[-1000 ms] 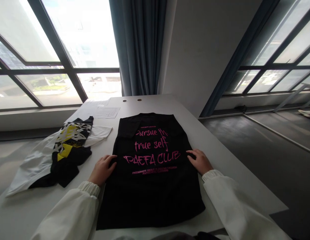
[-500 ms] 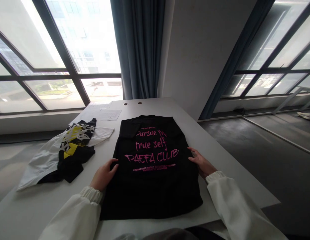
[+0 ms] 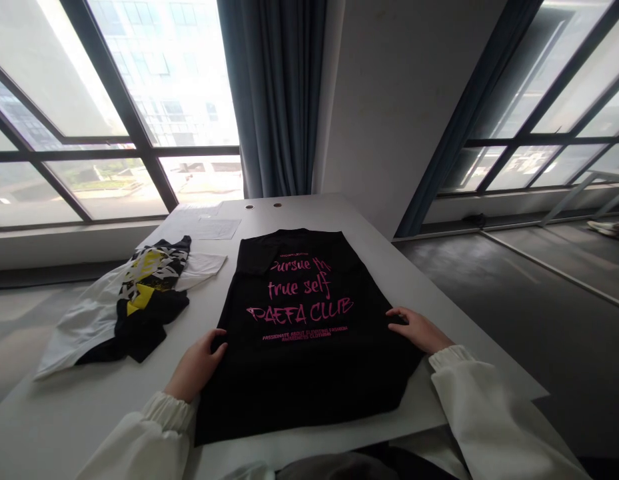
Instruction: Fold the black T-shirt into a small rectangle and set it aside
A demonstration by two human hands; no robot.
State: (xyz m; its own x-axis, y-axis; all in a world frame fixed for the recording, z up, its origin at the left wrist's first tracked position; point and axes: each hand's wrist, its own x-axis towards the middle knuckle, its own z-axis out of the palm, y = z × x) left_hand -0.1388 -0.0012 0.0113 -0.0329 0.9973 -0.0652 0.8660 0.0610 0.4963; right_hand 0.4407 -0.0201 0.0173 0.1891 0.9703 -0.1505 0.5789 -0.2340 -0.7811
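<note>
A black T-shirt with pink lettering lies flat on the white table, its sides folded in. My left hand rests on the shirt's left edge, thumb on the cloth and fingers curled at the edge. On the right edge sits my right hand, fingers curled over the cloth. Both arms wear white sleeves.
A black, yellow and white garment lies on a white one at the table's left. Papers lie at the far end near two cable holes. Windows and a blue curtain stand behind; dark floor lies to the right.
Both hands have slid toward me along the shirt's side edges. The shirt's lower right edge has shifted outward to the right.
</note>
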